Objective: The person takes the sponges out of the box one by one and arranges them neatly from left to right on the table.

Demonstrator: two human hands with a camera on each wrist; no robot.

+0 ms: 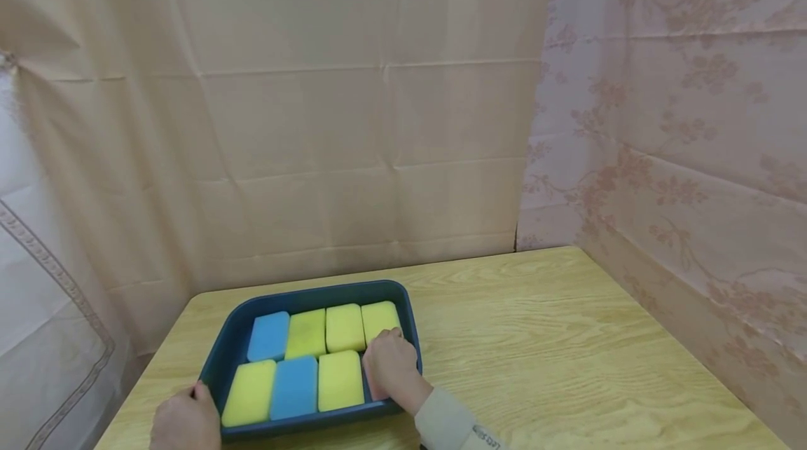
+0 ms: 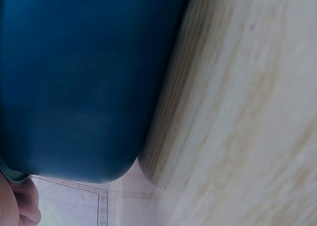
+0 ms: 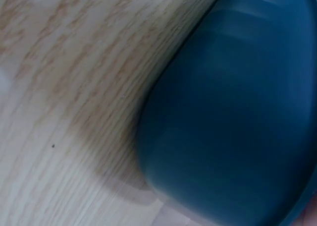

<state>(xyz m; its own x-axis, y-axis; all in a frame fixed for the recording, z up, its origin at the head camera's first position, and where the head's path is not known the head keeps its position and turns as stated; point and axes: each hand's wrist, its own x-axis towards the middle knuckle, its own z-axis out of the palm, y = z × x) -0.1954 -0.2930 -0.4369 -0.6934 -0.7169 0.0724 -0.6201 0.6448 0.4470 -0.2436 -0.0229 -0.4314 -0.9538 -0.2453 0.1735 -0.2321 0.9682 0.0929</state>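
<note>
A dark teal tray point(image 1: 302, 429) holds several sponges in two rows. The back row has a blue sponge point(image 1: 268, 336) at its left end and yellow sponges point(image 1: 306, 334) beside it. In front lie a yellow sponge point(image 1: 249, 392), a blue sponge point(image 1: 294, 388), another yellow sponge point(image 1: 340, 380) and a pink sponge point(image 1: 375, 381). My left hand point(image 1: 186, 420) grips the tray's left rim near the front corner. Inside the front right corner, my right hand point(image 1: 392, 366) holds the pink sponge with curled fingers, hiding most of it. Both wrist views mainly show the tray's outer wall point(image 2: 84, 87).
The tray stands on the left part of a wood-grain table point(image 1: 542, 352). A beige curtain point(image 1: 328, 120) hangs behind it, and a flower-patterned pink cloth point(image 1: 687, 155) on the right. White cloth point(image 1: 44, 282) with a trim band hangs at the left.
</note>
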